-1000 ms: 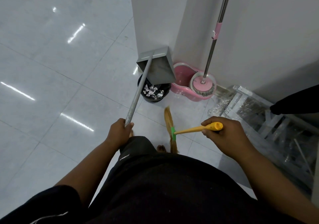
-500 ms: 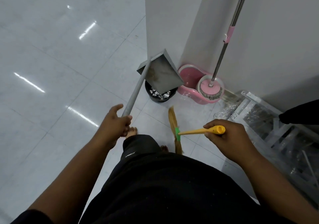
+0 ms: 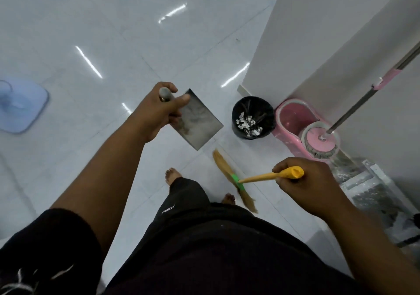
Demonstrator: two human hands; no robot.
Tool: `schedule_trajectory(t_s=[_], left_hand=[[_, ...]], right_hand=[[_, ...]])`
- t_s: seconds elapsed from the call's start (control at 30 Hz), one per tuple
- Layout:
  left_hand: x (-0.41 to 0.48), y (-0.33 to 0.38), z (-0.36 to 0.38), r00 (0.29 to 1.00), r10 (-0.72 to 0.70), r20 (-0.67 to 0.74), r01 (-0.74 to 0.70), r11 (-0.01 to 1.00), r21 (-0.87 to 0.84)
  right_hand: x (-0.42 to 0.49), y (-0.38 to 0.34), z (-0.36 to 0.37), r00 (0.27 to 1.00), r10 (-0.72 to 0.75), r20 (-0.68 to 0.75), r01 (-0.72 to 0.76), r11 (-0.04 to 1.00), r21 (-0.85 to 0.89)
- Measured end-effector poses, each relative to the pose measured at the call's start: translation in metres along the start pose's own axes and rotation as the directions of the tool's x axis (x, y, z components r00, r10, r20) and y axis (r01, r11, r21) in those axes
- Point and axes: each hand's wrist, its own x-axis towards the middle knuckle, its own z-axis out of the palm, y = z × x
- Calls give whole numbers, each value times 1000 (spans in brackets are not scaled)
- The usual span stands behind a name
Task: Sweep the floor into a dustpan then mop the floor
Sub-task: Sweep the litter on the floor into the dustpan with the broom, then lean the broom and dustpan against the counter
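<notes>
A: See the left hand (image 3: 159, 110), clenched round the top of the dustpan (image 3: 197, 122) handle; the dusty pan hangs just left of the bin (image 3: 252, 117).
B: Paper scraps (image 3: 247, 124) in that bin! And the right hand (image 3: 304, 187) wraps the broom (image 3: 261, 177) by its yellow end, bristles down at the floor (image 3: 113, 33) beside the bare feet (image 3: 172, 175).
A: The mop (image 3: 319, 142) stands untouched, head in the pink bucket (image 3: 293, 117), just right of the bin, against the wall (image 3: 306, 33).
</notes>
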Motion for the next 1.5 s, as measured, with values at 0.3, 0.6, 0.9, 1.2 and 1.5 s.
schedule_trajectory(t_s=[0.3, 0.6, 0.9, 1.2, 1.5], left_hand=[[16, -45, -147, 937, -67, -342, 103, 991, 88], [-29, -91, -268, 830, -122, -544, 293, 926, 239], [-85, -131, -348, 551, -163, -818, 289, 957, 4], [-114, -154, -399, 214, -346, -914, 263, 921, -287], [-142, -161, -454, -97, -443, -891, 121, 883, -453]], right_hand=[[115, -102, 30, 952, -252, 176, 269, 960, -81], [203, -231, 78, 825, -482, 296, 531, 839, -116], [262, -353, 138, 648, -649, 399, 715, 698, -27], [344, -463, 203, 442, -738, 510, 787, 591, 174], [396, -589, 272, 122, -778, 617, 856, 397, 331]])
